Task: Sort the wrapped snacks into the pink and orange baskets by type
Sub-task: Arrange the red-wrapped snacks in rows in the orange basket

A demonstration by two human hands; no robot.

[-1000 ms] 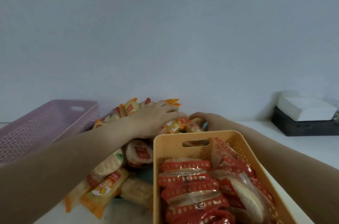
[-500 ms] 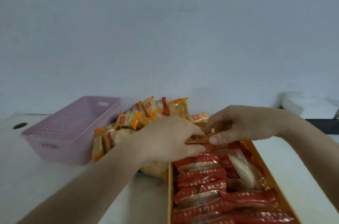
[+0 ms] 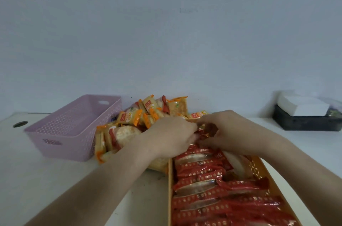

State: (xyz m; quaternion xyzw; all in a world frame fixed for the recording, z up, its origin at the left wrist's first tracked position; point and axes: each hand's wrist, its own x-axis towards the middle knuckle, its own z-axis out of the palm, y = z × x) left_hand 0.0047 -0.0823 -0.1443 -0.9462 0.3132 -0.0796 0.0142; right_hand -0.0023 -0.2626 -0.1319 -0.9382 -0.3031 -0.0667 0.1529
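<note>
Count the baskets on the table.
2: the pink basket at left beside the snack pile, and the orange basket at right, packed with red snacks. None seems hidden.

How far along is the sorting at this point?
Done: the orange basket is packed with red snacks. In hand: the right hand pinches another red snack at its far end, left hand against it. Remaining: the orange-wrapped pile beside it; the pink basket shows nothing inside.

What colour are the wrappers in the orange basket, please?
The wrappers are red; head view.

left hand and right hand on red snack over orange basket
</note>
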